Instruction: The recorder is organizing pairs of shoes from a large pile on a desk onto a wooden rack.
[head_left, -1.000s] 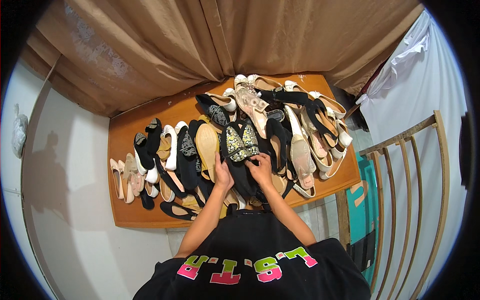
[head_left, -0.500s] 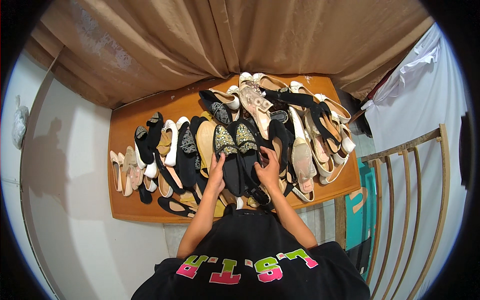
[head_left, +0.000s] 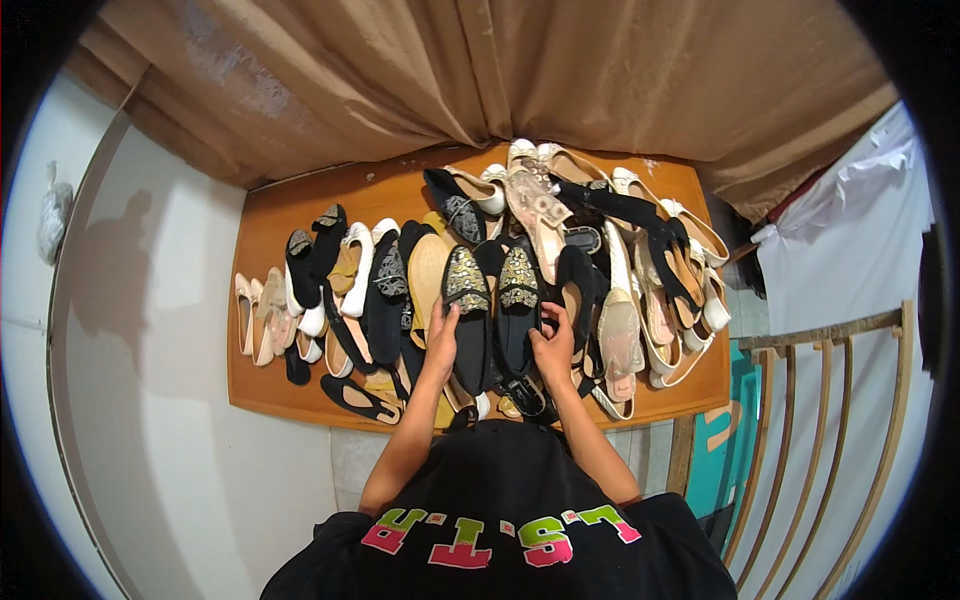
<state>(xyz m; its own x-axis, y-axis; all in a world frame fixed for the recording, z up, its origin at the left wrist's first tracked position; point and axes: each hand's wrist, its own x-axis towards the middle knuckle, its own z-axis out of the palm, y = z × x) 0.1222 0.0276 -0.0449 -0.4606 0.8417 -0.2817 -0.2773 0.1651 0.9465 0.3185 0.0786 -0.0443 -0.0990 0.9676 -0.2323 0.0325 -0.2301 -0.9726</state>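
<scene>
A pair of black slip-on shoes with gold, jewelled toes is held side by side over the pile, toes pointing away from me. My left hand (head_left: 441, 343) grips the outer side of the left slip-on shoe (head_left: 467, 283), its thumb on top near the decorated part. My right hand (head_left: 553, 343) is closed on the outer edge of the right slip-on shoe (head_left: 518, 282); its fingertips are partly hidden. Just left of the pair lies a tan insole-like sole (head_left: 430, 268). A black shoe (head_left: 574, 280) rests to the right.
Many black, white and beige flat shoes cover the brown wooden table (head_left: 280, 205). Brown curtain (head_left: 400, 80) hangs behind it, and a white wall (head_left: 180, 330) stands at the left. On the right are a wooden slatted rack (head_left: 825, 400) and white cloth (head_left: 840, 250).
The two slip-on shoes have moved slightly apart, with a wider gap between them. My right hand's fingers have drawn in closer on its shoe. The whole view has shifted a little.
</scene>
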